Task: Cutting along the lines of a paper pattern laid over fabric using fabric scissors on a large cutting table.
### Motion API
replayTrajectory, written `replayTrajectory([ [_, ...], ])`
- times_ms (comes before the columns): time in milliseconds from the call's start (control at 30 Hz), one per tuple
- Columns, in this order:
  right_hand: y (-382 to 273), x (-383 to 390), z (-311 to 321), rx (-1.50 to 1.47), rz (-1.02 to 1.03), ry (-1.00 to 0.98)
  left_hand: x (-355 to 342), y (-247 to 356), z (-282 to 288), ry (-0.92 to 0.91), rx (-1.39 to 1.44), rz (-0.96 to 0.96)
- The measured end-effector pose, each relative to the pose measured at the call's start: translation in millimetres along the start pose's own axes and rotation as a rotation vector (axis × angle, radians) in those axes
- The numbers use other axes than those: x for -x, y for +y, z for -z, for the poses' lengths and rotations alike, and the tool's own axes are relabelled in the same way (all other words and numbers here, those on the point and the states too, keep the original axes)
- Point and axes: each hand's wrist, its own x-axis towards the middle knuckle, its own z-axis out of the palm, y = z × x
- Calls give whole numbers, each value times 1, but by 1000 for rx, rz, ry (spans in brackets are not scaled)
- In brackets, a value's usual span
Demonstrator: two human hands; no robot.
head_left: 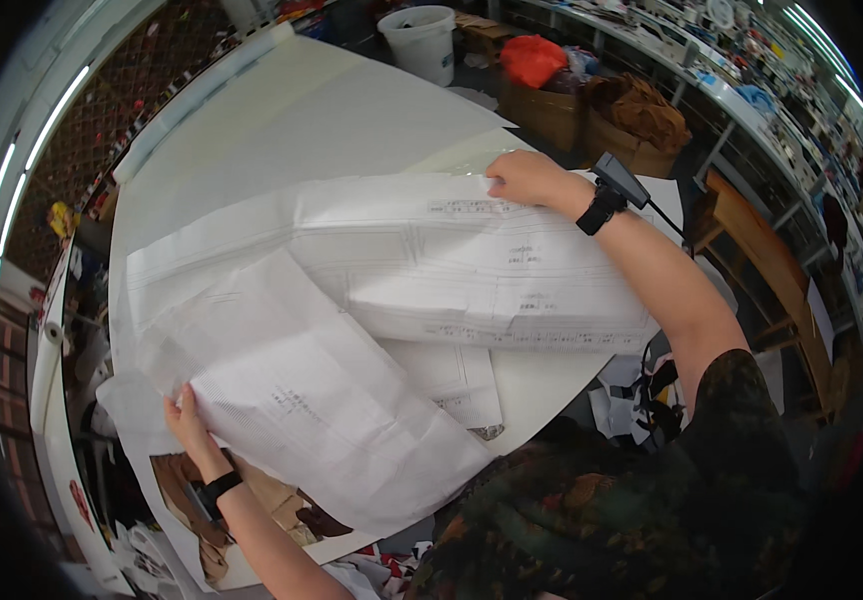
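My left hand (186,420) pinches the left edge of a slanted white paper sheet (307,390) with printed pattern lines, which lies over part of a longer printed sheet (392,260). My right hand (522,182) has its fingers closed on the upper edge of that long sheet, toward the right. Both wrists wear dark bands, and the right one also has a small black device on it. More printed paper (447,370) shows beneath, on a large white-covered table (292,120). Brown paper or fabric pieces (182,490) show below the left sheet.
A white bucket (417,42), cardboard boxes (542,105) with a red bag (532,62) and brown material stand behind the table. Long cluttered workbenches run along the right, beside a wooden stand (762,270). A paper roll (192,90) lies at the back-left edge; scraps (632,400) show below the table's right edge.
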Motion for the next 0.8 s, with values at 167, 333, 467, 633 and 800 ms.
replayTrajectory([
  [167,38,-83,-100,247,7,-32,13,-57,-30,49,-89,63],
  [333,114,-148,-97,312,154,34,71,-27,-99,133,-50,210],
  [467,128,-182,-119,267,167,48,90,-4,-109,167,-175,237],
  [633,106,-190,-140,91,219,275,91,34,-113,81,-220,216],
  [800,21,-123,-148,-719,338,-212,85,82,-147,-97,-99,181],
])
